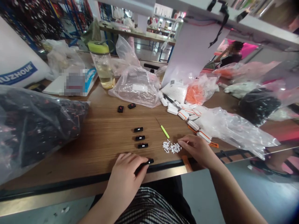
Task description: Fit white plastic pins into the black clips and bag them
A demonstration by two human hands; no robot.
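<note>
My left hand (126, 174) is closed round a small black part (147, 162) at the table's front edge. My right hand (195, 146) rests on the table with its fingertips pinched together at a little heap of tiny white pieces (171, 147); what they pinch is too small to name. Three finished black parts (140, 137) lie in a column just beyond my left hand. A thin tool with a green handle (164, 130) lies above the white heap. Two more black parts (126, 107) sit farther back.
A big clear bag of black parts (35, 124) fills the left. White and orange parts (187, 115) spill from a clear bag (231, 127) on the right. A green-capped bottle (102, 65), more bags and a blurred box stand behind. Another person (231, 53) sits far back.
</note>
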